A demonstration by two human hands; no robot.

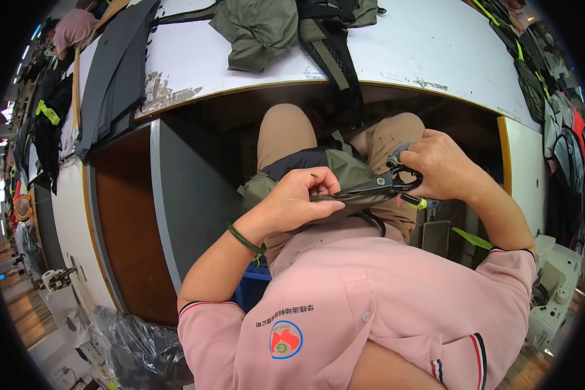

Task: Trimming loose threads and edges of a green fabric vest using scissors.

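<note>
While the thighs point(288, 133) seem to serve as a rest, the cloth point(348, 168), olive and softly creased, lies across them, its edge pinched between thumb and fingers of the left hand point(299, 200), probably to steady it near the scissors point(370, 186). The right hand point(435, 166) curls round their looped black handles. Beyond, a black mesh strap point(352, 94) hangs off the chipped white table point(195, 55), near crumpled fabric point(260, 32).
</note>
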